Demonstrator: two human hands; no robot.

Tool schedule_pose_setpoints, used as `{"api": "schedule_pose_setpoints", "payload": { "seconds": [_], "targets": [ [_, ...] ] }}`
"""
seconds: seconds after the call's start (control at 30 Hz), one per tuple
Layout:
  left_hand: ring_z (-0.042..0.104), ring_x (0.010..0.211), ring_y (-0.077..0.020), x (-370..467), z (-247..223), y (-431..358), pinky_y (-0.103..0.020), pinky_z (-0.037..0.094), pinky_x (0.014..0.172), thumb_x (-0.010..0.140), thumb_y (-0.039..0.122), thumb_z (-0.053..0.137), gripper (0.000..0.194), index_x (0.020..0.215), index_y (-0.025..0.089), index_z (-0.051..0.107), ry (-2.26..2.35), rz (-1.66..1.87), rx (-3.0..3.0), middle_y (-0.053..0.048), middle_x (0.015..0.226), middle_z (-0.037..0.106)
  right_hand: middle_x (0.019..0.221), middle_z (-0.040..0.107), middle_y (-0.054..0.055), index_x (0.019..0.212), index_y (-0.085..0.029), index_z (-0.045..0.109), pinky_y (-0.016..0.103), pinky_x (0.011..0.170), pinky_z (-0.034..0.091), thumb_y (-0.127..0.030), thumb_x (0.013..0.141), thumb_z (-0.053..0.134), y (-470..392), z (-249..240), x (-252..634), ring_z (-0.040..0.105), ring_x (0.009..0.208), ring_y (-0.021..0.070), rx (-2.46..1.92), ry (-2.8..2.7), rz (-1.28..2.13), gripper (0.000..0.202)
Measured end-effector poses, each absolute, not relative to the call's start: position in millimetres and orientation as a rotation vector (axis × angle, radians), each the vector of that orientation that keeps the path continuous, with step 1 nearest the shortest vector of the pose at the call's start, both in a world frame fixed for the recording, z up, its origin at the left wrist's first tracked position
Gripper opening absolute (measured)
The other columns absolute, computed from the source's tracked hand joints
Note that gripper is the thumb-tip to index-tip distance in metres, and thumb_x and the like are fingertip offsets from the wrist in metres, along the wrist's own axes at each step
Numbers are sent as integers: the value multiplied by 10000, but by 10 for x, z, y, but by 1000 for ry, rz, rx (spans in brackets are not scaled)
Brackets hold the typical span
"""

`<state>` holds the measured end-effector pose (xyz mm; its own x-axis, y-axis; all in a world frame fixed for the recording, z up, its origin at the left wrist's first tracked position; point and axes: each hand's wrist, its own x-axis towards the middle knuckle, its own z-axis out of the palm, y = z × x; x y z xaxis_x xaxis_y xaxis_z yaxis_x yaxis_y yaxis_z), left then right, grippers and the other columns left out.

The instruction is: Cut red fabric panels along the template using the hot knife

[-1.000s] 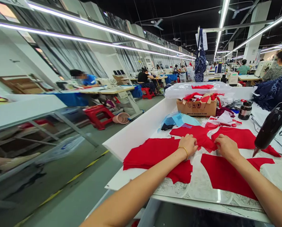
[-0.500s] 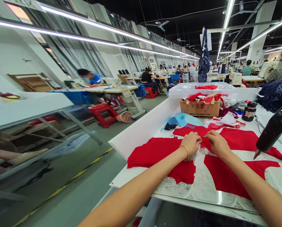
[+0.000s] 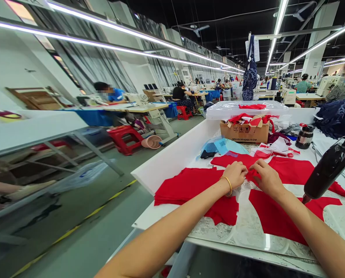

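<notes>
My left hand (image 3: 235, 177), with a yellow bangle at the wrist, and my right hand (image 3: 267, 178) are close together over the worktable (image 3: 242, 220). The fingers of both are curled in a pinch; what lies between the fingertips is too small or hidden to name. Just beyond and beneath them is a red fabric piece (image 3: 228, 159). A stack of red fabric pieces (image 3: 184, 185) lies under and left of my left wrist. Another red cut piece (image 3: 272, 210) lies flat, partly beneath my right forearm. A black handheld device with a pointed tip (image 3: 328, 170) hangs beside that forearm.
Farther back are a cardboard box (image 3: 244, 133) of red scraps, a clear plastic lid (image 3: 224, 112), blue sheets (image 3: 228, 146) and a dark jar (image 3: 305, 136). Navy fabric (image 3: 339, 116) is heaped at right. A white raised edge (image 3: 166, 158) borders the table's left side. People sit at sewing machines beyond.
The hanging black device has swung left, toward my right forearm. My right hand has shifted very slightly; the left stays nearly in place, and the fabric pieces lie as before.
</notes>
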<state>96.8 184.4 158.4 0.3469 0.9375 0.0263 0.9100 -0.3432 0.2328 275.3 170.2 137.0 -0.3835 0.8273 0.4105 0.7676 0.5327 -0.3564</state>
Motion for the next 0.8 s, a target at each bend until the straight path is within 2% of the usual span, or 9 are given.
{"api": "schedule_pose_setpoints", "payload": {
  "seconds": [0.13,0.27,0.37,0.47,0.57,0.67,0.73,0.8],
  "targets": [
    [671,1132,-249,958,1571,1875,-468,585,978,1043,371,668,297,1269,178,657,1685,255,2415,-100,1302,656,1096,644,43,1090,-242,692,220,549,314,-40,830,672,1656,1373,2766,622,899,155,-1240,-2239,134,330],
    [674,1119,-246,945,1545,1899,-463,589,969,1042,372,670,295,1262,175,658,1675,272,2415,-98,1289,660,983,634,30,935,-238,733,229,576,326,-160,913,695,1682,1348,2762,606,851,140,-1176,-2217,148,89],
    [672,1118,-245,918,1536,1906,-463,583,973,1043,370,667,279,1242,174,665,1674,291,2420,-95,1275,664,898,630,22,855,-236,748,235,592,347,-200,953,662,1713,1330,2756,599,803,134,-1155,-2133,163,135],
    [646,1167,-258,874,1541,1913,-480,558,1006,1047,362,655,276,1258,185,659,1701,331,2426,-97,1301,648,872,639,20,870,-236,760,243,589,372,-218,953,645,1757,1343,2756,594,744,136,-1160,-1979,179,143],
    [603,1226,-287,858,1557,1943,-493,526,1033,1003,337,702,354,1319,189,637,1737,366,2432,-109,1317,627,854,639,21,857,-220,753,256,605,429,-255,948,630,1838,1413,2741,570,665,132,-1147,-1804,189,157],
    [584,1243,-308,889,1601,2007,-511,507,1044,949,378,763,442,1324,181,637,1767,381,2443,-116,1318,619,808,618,19,827,-203,738,271,613,472,-305,957,606,1904,1554,2712,537,621,129,-1092,-1650,183,211],
    [574,1261,-307,902,1659,2053,-530,487,1066,963,399,749,385,1267,182,658,1792,406,2458,-106,1338,613,801,612,19,842,-197,736,276,604,481,-339,972,593,1875,1676,2715,525,619,130,-1042,-1566,161,240],
    [556,1277,-307,879,1738,2071,-536,459,1086,995,326,704,216,1150,177,699,1818,455,2469,-100,1298,635,812,619,20,868,-199,738,276,584,481,-358,980,600,1748,1798,2766,523,622,128,-993,-1495,128,239]
  ]
}}
